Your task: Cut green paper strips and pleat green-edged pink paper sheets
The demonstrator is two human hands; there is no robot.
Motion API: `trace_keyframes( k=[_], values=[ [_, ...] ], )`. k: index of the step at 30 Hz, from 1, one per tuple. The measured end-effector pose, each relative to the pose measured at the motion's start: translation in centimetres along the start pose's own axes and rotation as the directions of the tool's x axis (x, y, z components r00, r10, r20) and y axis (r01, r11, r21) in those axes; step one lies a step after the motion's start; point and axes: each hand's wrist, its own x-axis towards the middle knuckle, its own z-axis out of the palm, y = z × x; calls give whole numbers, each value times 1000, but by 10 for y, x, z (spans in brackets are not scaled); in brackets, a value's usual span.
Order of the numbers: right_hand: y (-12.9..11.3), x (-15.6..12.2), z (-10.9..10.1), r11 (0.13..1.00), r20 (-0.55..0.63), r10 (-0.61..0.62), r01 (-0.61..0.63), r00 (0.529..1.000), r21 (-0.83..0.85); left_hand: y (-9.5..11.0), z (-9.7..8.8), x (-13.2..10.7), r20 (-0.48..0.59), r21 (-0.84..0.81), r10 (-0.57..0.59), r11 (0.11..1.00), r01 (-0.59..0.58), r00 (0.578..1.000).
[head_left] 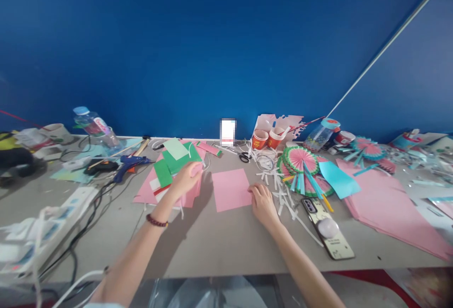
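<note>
A square pink paper sheet [230,189] lies flat on the grey table [219,242] in front of me. My right hand [262,202] rests at its right edge, fingers curled down onto the paper. My left hand [186,178], with a dark bead bracelet on the wrist, is lifted over a pile of pink and green papers [170,175] to the left and pinches a pink sheet from it. A folded pink and green paper fan [300,160] lies to the right, with white paper strips [283,199] scattered below it.
A phone [327,227] lies right of my right arm. A stack of large pink sheets [389,209] fills the right side. A blue glue gun [129,164], cables, a power strip [53,223] and a water bottle [94,126] sit left. Red cups [267,138] and scissors [244,157] stand behind.
</note>
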Motion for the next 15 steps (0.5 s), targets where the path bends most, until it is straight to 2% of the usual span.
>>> trace_keyframes(
  k=[3, 7, 11, 15],
  values=[
    [-1, 0, -1, 1000, 6, 9, -9, 1000, 28, -20, -21, 27, -81, 242, -114, 962, 131, 990],
    [0, 0, -2, 998, 13, 16, -17, 1000, 64, -45, -29, 55, -81, 434, -212, 872, 226, 974],
    [0, 0, -3, 996, 16, 23, -24, 1000, 89, -57, -28, 65, -27, 521, -297, 811, 267, 955],
    [0, 1, -3, 991, 9, 29, -30, 1000, 127, -54, -29, 62, -9, 576, -276, 784, 230, 961]
  ],
)
